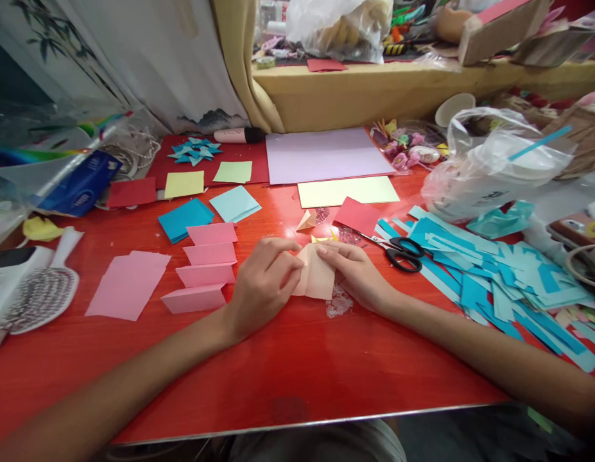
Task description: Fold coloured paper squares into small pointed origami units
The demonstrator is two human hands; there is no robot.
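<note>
A small cream-coloured piece of paper [321, 280], creased down its middle, is held upright between both hands just above the red table. My left hand [268, 276] is closed, its thumb and fingers pinching the paper's left edge. On the other side, my right hand [355, 266] grips the upper right edge with the thumb on the near face. Behind the paper sits a little folded peach paper piece [306, 221]. Black-handled scissors [404, 253] lie right of my right hand, their blades reaching toward a red paper sheet [357, 216]. Folded pink papers [205, 276] stand in a row left of my left hand.
Blue paper strips [504, 276] are heaped at the right, with a plastic bag [499, 160] behind them. Flat pink paper [128, 283] and a white hairbrush [47, 289] lie at the left. Farther back are blue paper squares [185, 218], a lilac sheet [326, 154] and folded blue stars [194, 151].
</note>
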